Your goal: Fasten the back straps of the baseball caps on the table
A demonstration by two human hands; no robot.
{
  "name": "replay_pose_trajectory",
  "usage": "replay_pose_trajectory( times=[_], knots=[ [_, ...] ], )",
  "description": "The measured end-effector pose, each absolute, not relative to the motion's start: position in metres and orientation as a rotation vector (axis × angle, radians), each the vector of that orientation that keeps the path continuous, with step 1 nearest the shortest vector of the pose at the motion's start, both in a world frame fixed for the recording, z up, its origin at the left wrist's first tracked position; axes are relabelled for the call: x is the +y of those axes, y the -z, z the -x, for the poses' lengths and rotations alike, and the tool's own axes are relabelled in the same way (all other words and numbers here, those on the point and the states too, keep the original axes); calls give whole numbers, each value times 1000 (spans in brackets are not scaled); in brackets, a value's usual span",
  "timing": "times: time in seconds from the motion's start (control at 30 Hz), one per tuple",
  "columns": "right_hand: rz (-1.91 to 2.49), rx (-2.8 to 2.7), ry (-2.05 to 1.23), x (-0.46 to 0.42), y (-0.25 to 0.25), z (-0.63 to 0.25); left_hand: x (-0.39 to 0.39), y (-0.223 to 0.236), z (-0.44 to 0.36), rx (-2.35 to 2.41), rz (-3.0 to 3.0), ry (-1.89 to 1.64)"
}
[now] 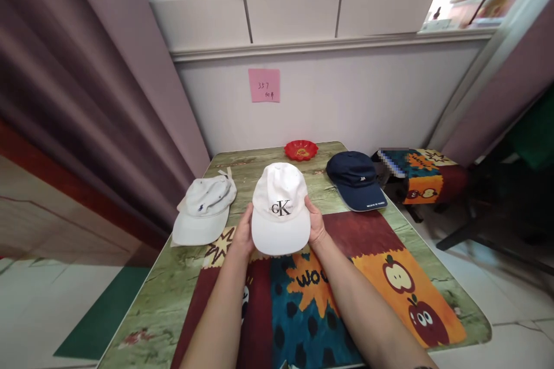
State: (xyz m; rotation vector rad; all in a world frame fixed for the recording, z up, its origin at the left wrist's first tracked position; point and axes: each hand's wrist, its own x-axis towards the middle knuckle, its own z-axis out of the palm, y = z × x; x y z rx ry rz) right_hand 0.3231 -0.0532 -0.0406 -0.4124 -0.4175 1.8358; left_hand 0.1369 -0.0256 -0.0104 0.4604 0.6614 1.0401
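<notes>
A white baseball cap [280,207] with dark "CK"-style letters on its front is held between my two hands, brim toward me, over the middle of the table. My left hand [244,232] grips its left side and my right hand [315,221] its right side; the fingertips are partly hidden behind the cap. To the left lies a light grey baseball cap [205,204] with a small dark emblem, its brim near the table's left edge. A navy baseball cap [357,180] with small white lettering rests on the right side.
A red scalloped dish [301,150] stands at the table's back edge. Beneath my arms a colourful patterned mat [376,242] covers part of the green wood-patterned table [147,300]. A pink note [264,85] is stuck on the wall behind. Beyond the right edge is a cloth-covered stool [422,187].
</notes>
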Motion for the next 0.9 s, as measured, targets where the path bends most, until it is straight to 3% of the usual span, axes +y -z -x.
replay_pose_trajectory(
  times=[0.1,0.37,0.6,0.9],
  knots=[
    [442,-428,-1873,-53,39,-320,-32,15,-140,537,-362,-915],
    [466,-395,-1906,-52,40,-317,-26,14,-156,382,-325,-1041],
    [295,-392,-1746,-54,41,-321,-18,21,-152,103,-323,-946],
    [351,-427,-1727,-42,46,-328,-15,18,-163,152,-296,-827]
  ],
)
